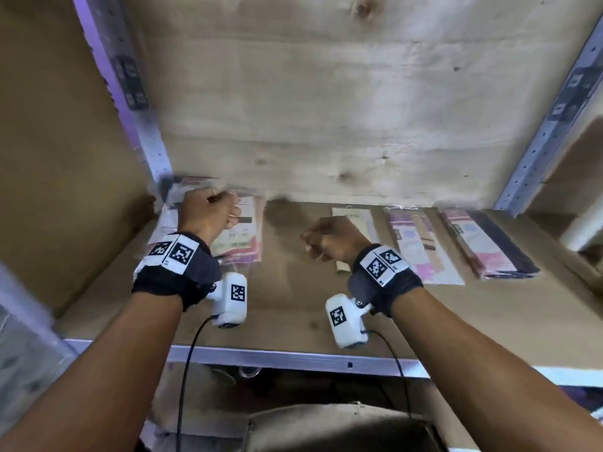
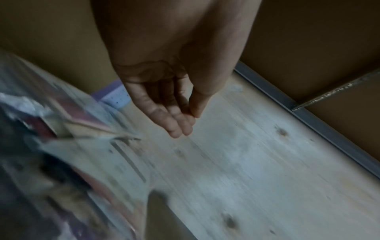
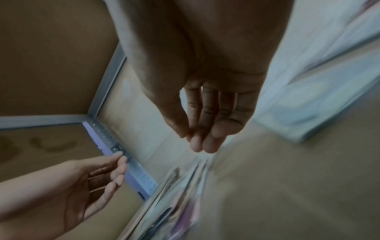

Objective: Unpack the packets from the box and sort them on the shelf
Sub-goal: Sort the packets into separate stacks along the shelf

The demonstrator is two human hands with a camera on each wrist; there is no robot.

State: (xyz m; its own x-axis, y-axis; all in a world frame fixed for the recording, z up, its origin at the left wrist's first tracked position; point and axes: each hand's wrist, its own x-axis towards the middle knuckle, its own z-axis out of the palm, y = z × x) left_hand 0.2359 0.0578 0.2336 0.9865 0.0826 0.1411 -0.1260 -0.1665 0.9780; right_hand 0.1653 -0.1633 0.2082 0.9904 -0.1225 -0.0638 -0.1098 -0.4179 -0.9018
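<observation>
1. The shelf (image 1: 293, 308) is a brown board with a metal front edge and a plywood back panel (image 1: 326, 93).
2. Packets lie flat along the back of it: a stack at the left (image 1: 241, 243), then a pale packet (image 1: 355, 220), a pink one (image 1: 417, 246) and a dark-edged one (image 1: 489, 246) to the right.
3. The left hand (image 1: 208, 210) hovers over the left stack, its grip loose with the fingers relaxed, holding nothing.
4. The right hand (image 1: 329, 239) is the same, empty and slack, just left of the pale packet.
</observation>
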